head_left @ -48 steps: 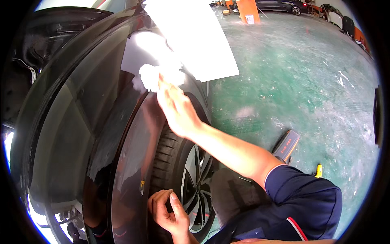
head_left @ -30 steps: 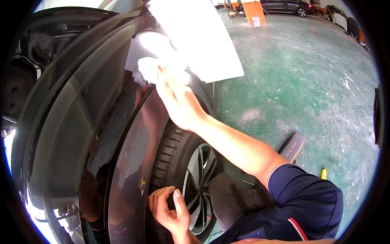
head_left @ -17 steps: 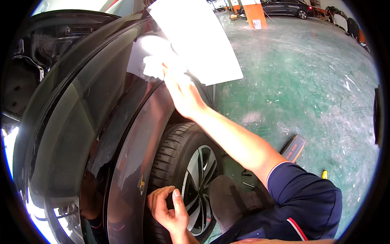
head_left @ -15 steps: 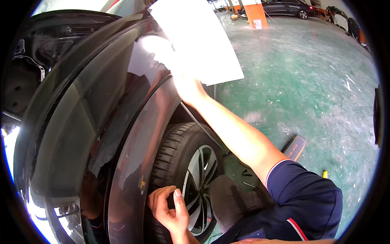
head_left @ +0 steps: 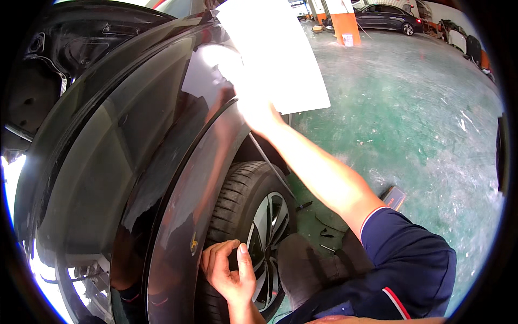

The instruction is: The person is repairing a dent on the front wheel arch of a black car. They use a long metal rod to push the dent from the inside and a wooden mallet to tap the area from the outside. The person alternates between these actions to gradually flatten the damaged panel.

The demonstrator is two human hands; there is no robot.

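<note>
My left hand (head_left: 232, 272) is beside the wheel-arch edge of a dark, glossy car fender (head_left: 178, 216), in front of the tyre (head_left: 237, 200). Its fingers are loosely bent, the thumb stands up apart, and nothing shows in the grip. My right arm reaches up to the fender's upper part, where my right hand (head_left: 259, 110) lies in strong glare beside a bright white panel (head_left: 280, 59). The glare washes out its fingers. A thin metal rod (head_left: 270, 162) slants from the wheel arch down past the tyre to a dark end.
Small tools and a cable (head_left: 326, 233) lie on the green floor (head_left: 399, 119) by my knee (head_left: 302, 264). Beyond my right arm is a dark box (head_left: 394, 198). An orange-and-white pillar (head_left: 345, 24) and a dark car (head_left: 386, 20) stand farther back.
The view has shifted slightly, so the car and both hands appear a little farther right. Both hands keep nearly the same places against the fender.
</note>
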